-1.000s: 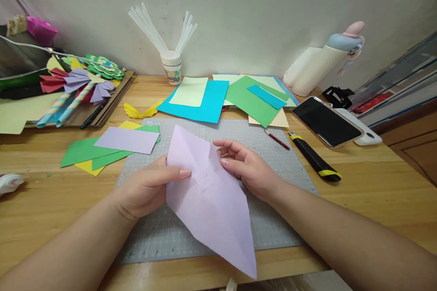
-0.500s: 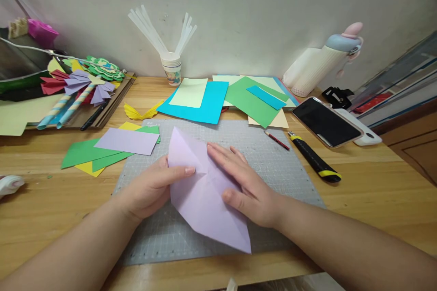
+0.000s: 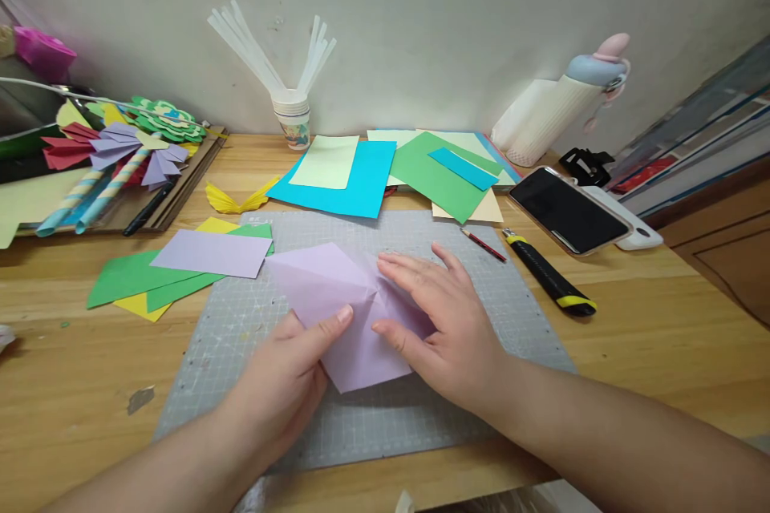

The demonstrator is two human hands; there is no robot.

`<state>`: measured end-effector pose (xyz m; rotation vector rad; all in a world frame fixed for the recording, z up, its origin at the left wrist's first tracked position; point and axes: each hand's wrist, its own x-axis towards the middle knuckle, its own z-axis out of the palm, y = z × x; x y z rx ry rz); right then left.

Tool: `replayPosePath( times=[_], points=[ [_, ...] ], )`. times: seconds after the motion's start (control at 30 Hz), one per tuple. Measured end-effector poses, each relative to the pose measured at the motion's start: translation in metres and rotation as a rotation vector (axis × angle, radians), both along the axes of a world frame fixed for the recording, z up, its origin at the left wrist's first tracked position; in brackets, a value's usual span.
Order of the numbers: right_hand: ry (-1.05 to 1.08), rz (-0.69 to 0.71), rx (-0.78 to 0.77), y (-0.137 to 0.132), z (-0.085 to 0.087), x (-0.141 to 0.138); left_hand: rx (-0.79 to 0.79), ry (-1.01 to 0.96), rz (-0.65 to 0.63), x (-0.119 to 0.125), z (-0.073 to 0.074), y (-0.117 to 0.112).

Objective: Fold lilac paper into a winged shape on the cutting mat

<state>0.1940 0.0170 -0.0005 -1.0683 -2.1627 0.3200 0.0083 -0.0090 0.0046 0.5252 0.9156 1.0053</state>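
Observation:
A creased sheet of purple paper is held above the grey cutting mat, its folds meeting near the middle. My left hand pinches its lower left side, thumb on top and fingers underneath. Against the right part of the paper lies my right hand, fingers stretched out and thumb apart, covering some of that side. Left of the mat, a flat purple rectangle rests on green strips and yellow paper.
A pencil and a black-and-yellow utility knife lie right of my hands, near a phone. Behind are blue paper, green paper, paper cups with white strips, and a bottle. Paper flowers lie left.
The purple paper has turned, so its left point now reaches out toward the paper strips. My left hand has shifted lower on it, and the view has moved slightly to the right.

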Motion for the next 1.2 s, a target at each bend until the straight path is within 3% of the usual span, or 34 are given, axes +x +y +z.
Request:
replayPosePath(
  times=[0.2, 0.5, 0.87, 1.2],
  points=[
    [-0.004, 0.025, -0.109, 0.004, -0.005, 0.0, -0.065, -0.196, -0.103, -0.004, 0.006, 0.001],
    [0.009, 0.129, -0.149, 0.006, -0.008, -0.001, -0.112, -0.006, 0.044, -0.007, 0.003, 0.011],
    [0.044, 0.07, -0.142, 0.007, -0.009, -0.001, -0.149, -0.098, 0.042, -0.01, 0.0, 0.014],
    [-0.093, 0.057, -0.079, 0.006, -0.004, -0.001, -0.225, -0.064, 0.118, -0.006, 0.0, 0.016]
  ],
)
